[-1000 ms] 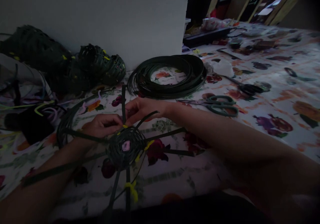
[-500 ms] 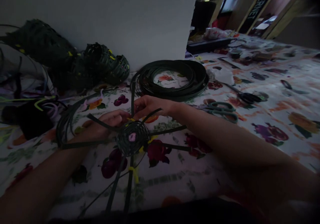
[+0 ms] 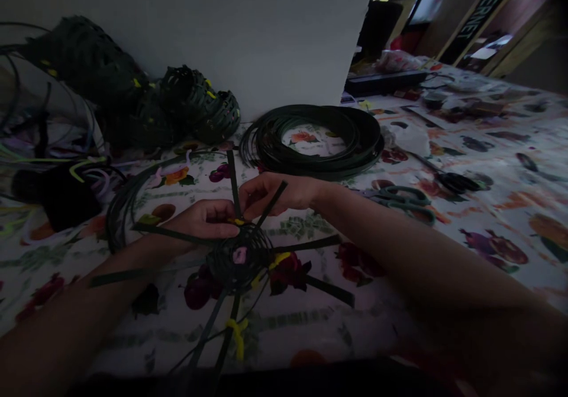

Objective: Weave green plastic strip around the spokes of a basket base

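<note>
A small round woven disc (image 3: 239,259) of dark green strips lies on the flowered tablecloth (image 3: 399,255), with long spokes fanning out from it and a pink spot at its centre. Yellow ties mark some spokes. My left hand (image 3: 206,219) is closed, its fingers pinching a strip at the disc's far edge. My right hand (image 3: 275,193) is closed too, pinching the same area from the right, beside an upright spoke (image 3: 234,184).
A coil of dark strip (image 3: 317,139) lies behind the hands. Green-handled scissors (image 3: 402,199) and a second pair (image 3: 452,179) rest to the right. Woven dark baskets (image 3: 195,107) sit against the white wall, with loose strips at the left.
Both hands and the disc sit slightly lower and to the right in view as the camera shifted. The fingers stay pinched at the disc's far edge.
</note>
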A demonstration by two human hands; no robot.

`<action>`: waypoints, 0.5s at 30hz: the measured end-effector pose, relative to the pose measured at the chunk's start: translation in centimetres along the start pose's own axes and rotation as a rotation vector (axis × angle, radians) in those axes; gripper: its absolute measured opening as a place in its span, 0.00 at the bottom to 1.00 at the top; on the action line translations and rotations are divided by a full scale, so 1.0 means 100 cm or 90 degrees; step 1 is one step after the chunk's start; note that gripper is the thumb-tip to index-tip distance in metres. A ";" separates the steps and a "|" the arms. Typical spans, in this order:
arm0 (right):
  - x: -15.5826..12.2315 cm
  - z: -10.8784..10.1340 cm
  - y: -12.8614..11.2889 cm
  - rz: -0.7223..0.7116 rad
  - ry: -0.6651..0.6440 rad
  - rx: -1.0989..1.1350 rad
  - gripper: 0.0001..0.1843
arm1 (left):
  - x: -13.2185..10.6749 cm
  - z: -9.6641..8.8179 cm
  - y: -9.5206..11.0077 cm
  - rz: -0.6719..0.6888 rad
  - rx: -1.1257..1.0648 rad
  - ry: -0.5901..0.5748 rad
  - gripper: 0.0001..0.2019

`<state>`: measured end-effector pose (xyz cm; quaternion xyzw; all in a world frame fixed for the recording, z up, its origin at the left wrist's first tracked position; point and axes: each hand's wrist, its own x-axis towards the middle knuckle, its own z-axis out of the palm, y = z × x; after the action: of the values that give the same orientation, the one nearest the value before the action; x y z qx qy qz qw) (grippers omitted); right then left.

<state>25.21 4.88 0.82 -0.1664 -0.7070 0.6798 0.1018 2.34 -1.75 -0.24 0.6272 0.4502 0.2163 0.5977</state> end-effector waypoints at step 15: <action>-0.003 0.002 -0.010 -0.191 0.131 -0.023 0.07 | -0.001 0.004 0.007 0.064 -0.216 0.155 0.13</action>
<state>25.34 4.58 1.88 -0.1296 -0.7216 0.6236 0.2714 2.84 -1.98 0.36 0.5086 0.4445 0.3927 0.6241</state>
